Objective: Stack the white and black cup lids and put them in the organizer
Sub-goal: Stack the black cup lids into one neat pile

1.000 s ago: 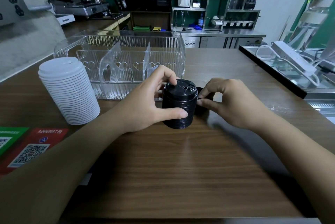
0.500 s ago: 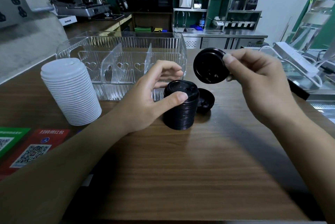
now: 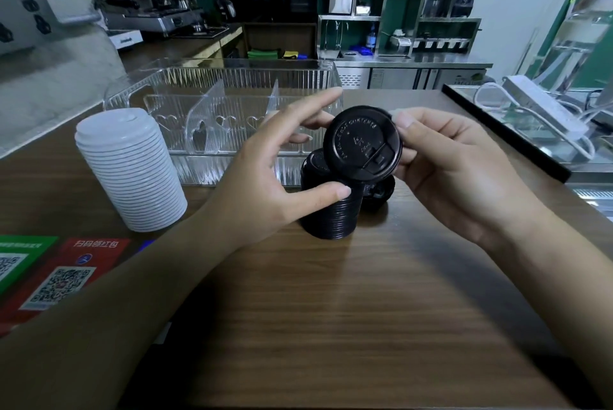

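Organizer [image 3: 232, 84] compartments without lids

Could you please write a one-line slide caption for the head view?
Right hand holds a black lid above the black lid stack steadied by the left hand.
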Tool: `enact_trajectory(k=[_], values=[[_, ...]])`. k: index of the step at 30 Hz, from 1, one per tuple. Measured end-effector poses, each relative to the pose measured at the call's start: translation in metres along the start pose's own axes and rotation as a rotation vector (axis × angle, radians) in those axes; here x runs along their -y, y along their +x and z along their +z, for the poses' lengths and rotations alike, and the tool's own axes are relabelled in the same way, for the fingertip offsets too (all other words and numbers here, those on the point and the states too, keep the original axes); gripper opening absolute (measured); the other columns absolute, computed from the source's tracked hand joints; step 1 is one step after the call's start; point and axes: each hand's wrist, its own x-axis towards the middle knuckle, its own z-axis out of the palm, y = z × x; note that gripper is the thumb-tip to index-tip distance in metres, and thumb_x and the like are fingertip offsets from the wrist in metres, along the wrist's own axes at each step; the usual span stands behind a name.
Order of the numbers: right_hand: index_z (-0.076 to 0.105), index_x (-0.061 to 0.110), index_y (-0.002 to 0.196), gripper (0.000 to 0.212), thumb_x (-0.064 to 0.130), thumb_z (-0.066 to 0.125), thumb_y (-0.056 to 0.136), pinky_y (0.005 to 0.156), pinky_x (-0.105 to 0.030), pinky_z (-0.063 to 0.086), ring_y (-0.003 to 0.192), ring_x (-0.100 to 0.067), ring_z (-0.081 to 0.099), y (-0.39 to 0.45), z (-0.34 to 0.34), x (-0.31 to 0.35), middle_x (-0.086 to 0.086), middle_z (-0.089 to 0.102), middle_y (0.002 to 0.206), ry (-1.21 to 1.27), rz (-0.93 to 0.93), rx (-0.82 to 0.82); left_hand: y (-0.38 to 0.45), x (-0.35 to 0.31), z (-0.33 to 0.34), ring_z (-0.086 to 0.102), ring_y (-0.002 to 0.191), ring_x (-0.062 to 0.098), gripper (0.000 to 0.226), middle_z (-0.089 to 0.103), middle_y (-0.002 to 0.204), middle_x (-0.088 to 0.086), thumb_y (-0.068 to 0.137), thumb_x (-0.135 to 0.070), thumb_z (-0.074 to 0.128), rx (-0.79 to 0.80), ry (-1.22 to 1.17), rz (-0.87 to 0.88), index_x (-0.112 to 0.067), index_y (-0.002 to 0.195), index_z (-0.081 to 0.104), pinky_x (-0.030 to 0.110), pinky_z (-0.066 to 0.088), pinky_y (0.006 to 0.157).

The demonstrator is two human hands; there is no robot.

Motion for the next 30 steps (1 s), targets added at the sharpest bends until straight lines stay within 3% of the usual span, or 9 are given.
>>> enact_trajectory(k=[2,7,11,14,17,25,30], values=[[0.072,0.000,0.107,0.022,0.016,0.057,0.107,0.084,-0.030,0.058,0.073,-0.009,0.068,-0.001,0.002,-0.001,-0.002,0.077,0.086,0.015,0.028,0.047,0.000,-0.001,-0.001,0.060,0.145,0.026,0.098,0.066,0.148,-0.012,0.087,-0.015,0.101,-0.005,0.038,0.022,-0.026,0.170,0.050,0.049,0.049,0.123],[0.073,-0.005,0.119,0.029,0.019,0.061,0.108,0.092,-0.039,0.056,0.087,-0.021,0.067,-0.001,0.003,-0.003,-0.014,0.077,0.101,-0.016,0.039,0.042,0.000,-0.005,-0.001,0.062,0.135,0.020,0.086,0.067,0.144,-0.016,0.084,-0.020,0.103,-0.010,0.082,0.033,-0.026,0.160,0.062,0.032,0.048,0.118],[0.079,0.012,0.124,0.021,0.023,0.067,0.110,0.099,-0.042,0.059,0.101,-0.019,0.075,-0.005,0.005,-0.002,-0.003,0.082,0.111,-0.520,-0.199,-0.094,0.000,-0.005,-0.002,0.062,0.133,0.018,0.081,0.066,0.140,-0.022,0.082,-0.027,0.103,-0.021,0.087,0.007,-0.028,0.153,0.065,0.033,0.049,0.116],[0.071,0.015,0.141,0.036,0.029,0.069,0.108,0.108,-0.045,0.056,0.127,-0.021,0.071,-0.011,0.007,0.003,0.004,0.076,0.134,-0.824,-0.399,-0.029,0.001,-0.004,-0.003,0.063,0.135,0.022,0.076,0.070,0.138,-0.013,0.082,-0.033,0.103,-0.033,0.105,-0.006,-0.023,0.148,0.068,0.041,0.053,0.115],[0.065,0.015,0.149,0.055,0.032,0.081,0.098,0.117,-0.037,0.048,0.142,-0.017,0.062,-0.015,0.011,0.006,0.006,0.069,0.148,-0.893,-0.421,0.064,0.001,-0.002,-0.004,0.064,0.135,0.024,0.074,0.073,0.136,-0.008,0.081,-0.040,0.103,-0.038,0.115,-0.018,-0.021,0.145,0.070,0.045,0.054,0.112],[0.069,0.015,0.145,0.054,0.028,0.085,0.096,0.123,-0.034,0.045,0.143,-0.008,0.061,-0.012,0.007,0.000,0.009,0.068,0.150,-0.908,-0.368,0.140,0.001,0.005,-0.003,0.067,0.137,0.024,0.068,0.074,0.137,-0.009,0.083,-0.041,0.101,-0.024,0.074,-0.090,-0.025,0.142,0.070,0.048,0.057,0.111],[0.073,0.019,0.136,0.042,0.031,0.082,0.097,0.115,-0.031,0.050,0.133,-0.012,0.067,-0.010,0.008,-0.004,0.013,0.073,0.137,-0.887,-0.358,0.091,0.001,0.010,-0.004,0.063,0.146,0.018,0.085,0.069,0.147,-0.011,0.081,-0.047,0.101,0.057,0.003,-0.160,-0.030,0.155,0.062,0.050,0.057,0.118]])
